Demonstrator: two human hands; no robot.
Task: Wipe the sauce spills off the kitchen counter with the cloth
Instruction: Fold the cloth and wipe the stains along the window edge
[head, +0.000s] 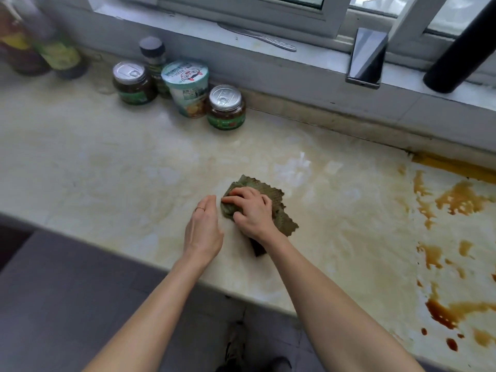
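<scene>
Presently, right hand (252, 213) grips the cloth (273, 197), bunched on the desk (107, 157); left hand (204, 224) relaxed, empty, just beside it. Sauce spills (456, 200) lie well right of both hands. Recommend flattening cloth, pressing firmly, sweeping rightward.

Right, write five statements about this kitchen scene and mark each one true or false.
1. The right hand grips the cloth. True.
2. The brown sauce spills lie to the left of the cloth. False: they lie to its right.
3. The left hand holds a jar. False: it holds nothing and sits just beside the cloth.
4. A knife lies on the window sill. True.
5. The jar nearest the cloth has its lid off. False: its metal lid is on.
</scene>
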